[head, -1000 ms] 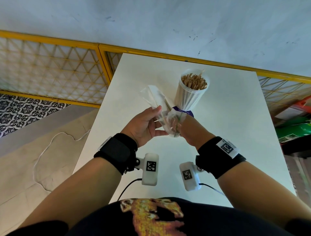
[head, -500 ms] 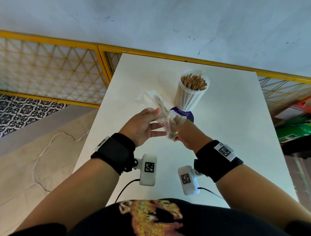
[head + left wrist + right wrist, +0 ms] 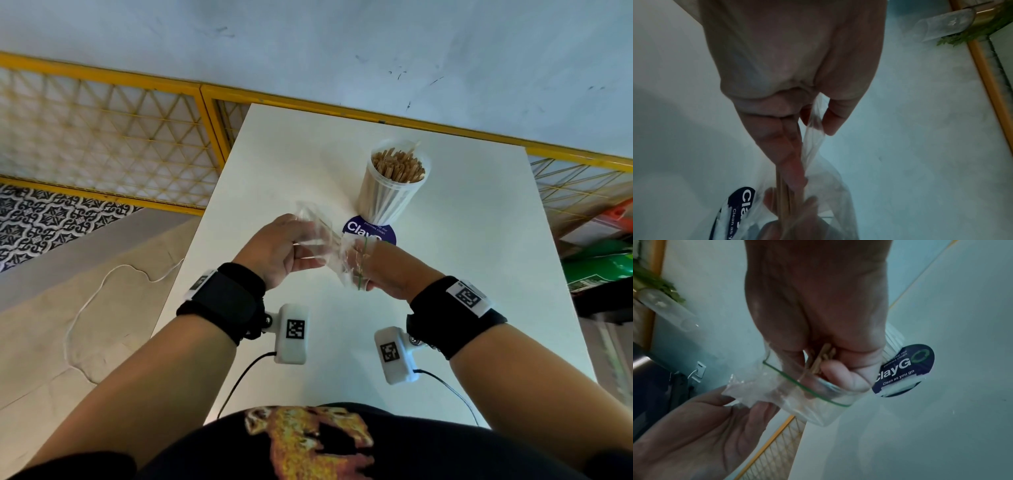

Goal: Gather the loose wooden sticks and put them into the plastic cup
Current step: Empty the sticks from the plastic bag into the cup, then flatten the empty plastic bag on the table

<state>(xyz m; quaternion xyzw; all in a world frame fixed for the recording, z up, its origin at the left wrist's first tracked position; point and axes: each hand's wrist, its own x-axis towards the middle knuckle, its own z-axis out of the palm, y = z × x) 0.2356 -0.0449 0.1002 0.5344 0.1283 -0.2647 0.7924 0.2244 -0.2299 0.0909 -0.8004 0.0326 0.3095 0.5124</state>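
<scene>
A clear plastic cup (image 3: 394, 185) full of wooden sticks (image 3: 399, 168) stands upright on the white table (image 3: 479, 274), by a round blue sticker (image 3: 356, 228). Above the table in front of the cup, both hands hold a clear plastic bag (image 3: 329, 246) with a green seal line. My left hand (image 3: 281, 250) pinches the bag's far end (image 3: 813, 129) between thumb and fingers. My right hand (image 3: 383, 270) has its fingers inside the bag's mouth (image 3: 805, 386) and grips a few wooden sticks (image 3: 820, 360) there.
A yellow-framed mesh railing (image 3: 102, 137) runs along the far and left sides of the table. Green and red items (image 3: 603, 263) sit off the table's right edge. A white cable (image 3: 102, 284) lies on the floor at the left. Black wires trail from both wrist cameras.
Both hands have dropped slightly toward me with the bag. The bag now lies flatter and more crumpled, and the blue sticker under the cup shows more.
</scene>
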